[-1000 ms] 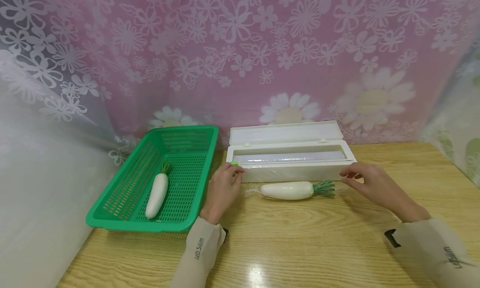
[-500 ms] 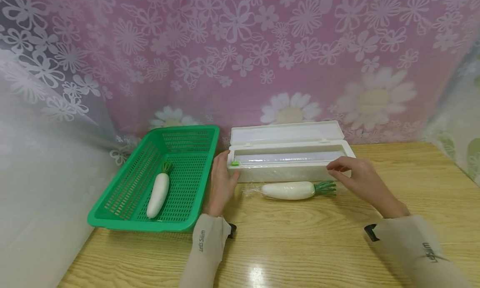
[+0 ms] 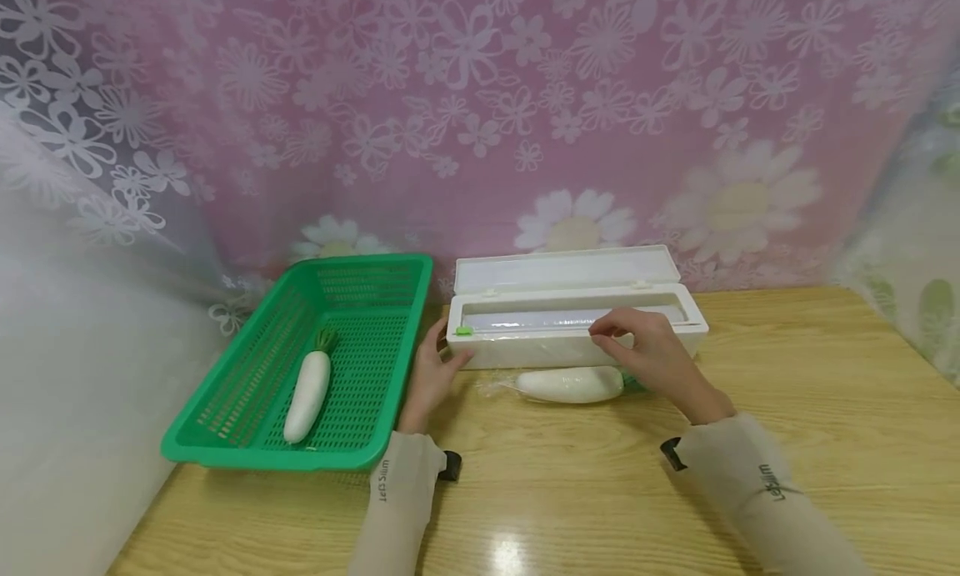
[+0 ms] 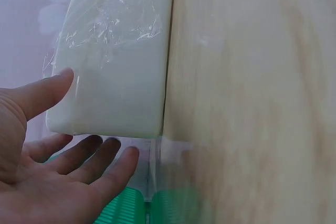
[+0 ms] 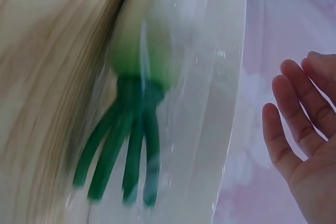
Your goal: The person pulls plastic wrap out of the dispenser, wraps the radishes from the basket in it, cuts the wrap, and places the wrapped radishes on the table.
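Note:
A white daikon radish [image 3: 570, 385] with cut green stems lies on the table in front of a white cling film box [image 3: 525, 353]. Clear cling film [image 5: 202, 82] covers the radish and the box's front. My left hand [image 3: 431, 376] is at the box's left end, thumb by the front corner and fingers spread past the end. My right hand [image 3: 652, 355] is over the box's front edge right of middle, thumb and forefinger close together, other fingers loosely bent in the right wrist view. It hides the stems in the head view. A green slide cutter [image 3: 464, 332] sits at the rail's left end.
The box's lid [image 3: 562, 269] stands raised behind the film roll [image 3: 525, 319]. To the left, a green plastic basket [image 3: 375, 458] holds another radish [image 3: 307, 397]. A flowered curtain hangs behind the wooden table [image 3: 562, 493].
My left hand has gone from the green cutter to the box's end. My right hand has moved left along the front edge, from the box's right corner. The radish has stayed put.

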`<state>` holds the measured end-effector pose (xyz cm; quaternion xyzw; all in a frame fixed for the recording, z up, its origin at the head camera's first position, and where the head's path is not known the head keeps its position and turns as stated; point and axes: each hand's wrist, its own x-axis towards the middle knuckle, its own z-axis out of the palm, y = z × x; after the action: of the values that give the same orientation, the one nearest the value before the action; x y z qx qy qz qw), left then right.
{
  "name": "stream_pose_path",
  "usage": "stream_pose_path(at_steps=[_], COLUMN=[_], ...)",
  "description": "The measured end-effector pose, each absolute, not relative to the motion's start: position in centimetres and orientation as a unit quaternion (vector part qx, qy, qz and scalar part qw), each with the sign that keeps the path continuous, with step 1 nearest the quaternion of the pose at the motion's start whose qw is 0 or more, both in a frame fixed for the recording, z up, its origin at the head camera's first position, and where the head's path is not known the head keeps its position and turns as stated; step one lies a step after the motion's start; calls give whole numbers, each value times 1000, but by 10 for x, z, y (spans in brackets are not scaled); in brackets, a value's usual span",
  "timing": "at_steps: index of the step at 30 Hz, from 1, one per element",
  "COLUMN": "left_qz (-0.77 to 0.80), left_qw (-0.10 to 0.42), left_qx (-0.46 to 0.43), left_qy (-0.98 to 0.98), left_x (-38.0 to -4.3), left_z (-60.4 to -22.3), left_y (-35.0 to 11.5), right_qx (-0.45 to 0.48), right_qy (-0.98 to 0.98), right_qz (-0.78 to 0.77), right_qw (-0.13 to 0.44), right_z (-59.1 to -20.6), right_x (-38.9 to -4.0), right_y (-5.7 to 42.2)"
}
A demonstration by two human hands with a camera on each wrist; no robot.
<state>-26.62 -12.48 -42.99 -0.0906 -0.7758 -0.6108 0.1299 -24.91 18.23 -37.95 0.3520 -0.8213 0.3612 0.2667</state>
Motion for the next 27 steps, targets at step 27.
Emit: stream_pose_path(at_steps=[27], left_qz=[-619], left_qw=[123], left_qx=[-82], left_qy=[-772], left_x=[-271], left_z=[-431], left_y=[-127], right_qx=[366], right_qy=[-835], right_qz=[354], right_qw=[209], right_z=[-379], right_x=[-290], right_y=[63])
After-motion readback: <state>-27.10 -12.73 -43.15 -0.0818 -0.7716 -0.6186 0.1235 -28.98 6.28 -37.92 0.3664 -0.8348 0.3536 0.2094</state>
